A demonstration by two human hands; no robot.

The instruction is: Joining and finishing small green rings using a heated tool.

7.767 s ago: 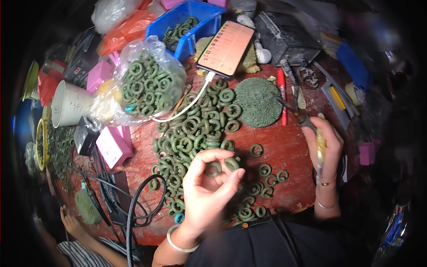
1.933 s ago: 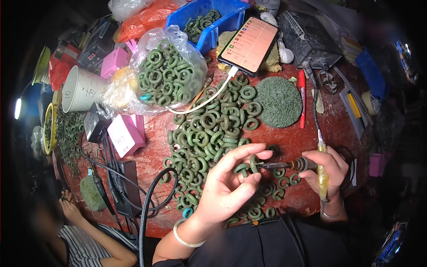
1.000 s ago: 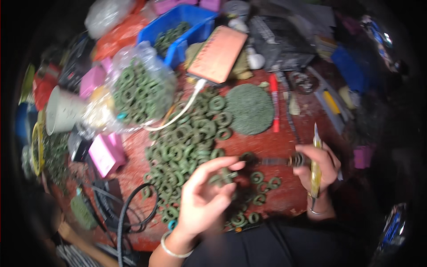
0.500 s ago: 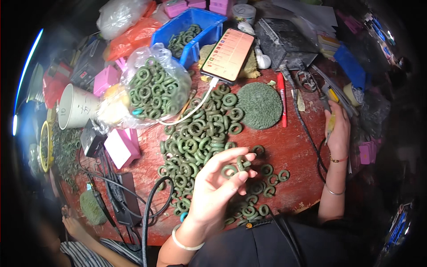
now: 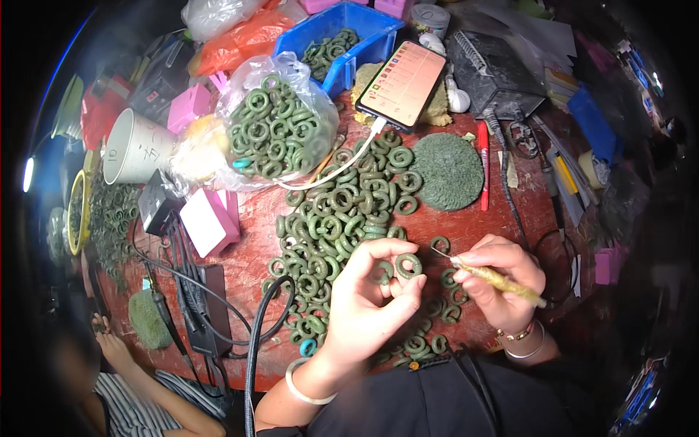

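Between the thumb and fingers of my left hand [image 5: 364, 309] is a dark green ring [image 5: 408, 256], its hole facing up. A second green ring [image 5: 384, 282] shows in the gap of that hand; whether it is gripped I cannot tell. My right hand [image 5: 518, 262] is closed around a thin-tipped hand tool [image 5: 506, 284] with a yellowish wrapped handle. The tool's fine point is just right of the held ring, apart from it. A large heap of green rings [image 5: 331, 227] lies beyond my left hand, and a smaller group [image 5: 416, 344] is near the table's front edge.
Beyond the heap are a ring-filled plastic bag [image 5: 320, 135], a blue bin [image 5: 375, 22], a phone [image 5: 404, 84] on a white cable, a round green pad [image 5: 448, 175] and a red pen [image 5: 484, 164]. Black cables [image 5: 251, 364] cross the left side. Another person's arm [image 5: 149, 386] is at lower left.
My right hand has come from the table's right side toward my left hand, bringing the yellow-handled tool. The held ring has turned to show its hole. The view has shifted slightly.
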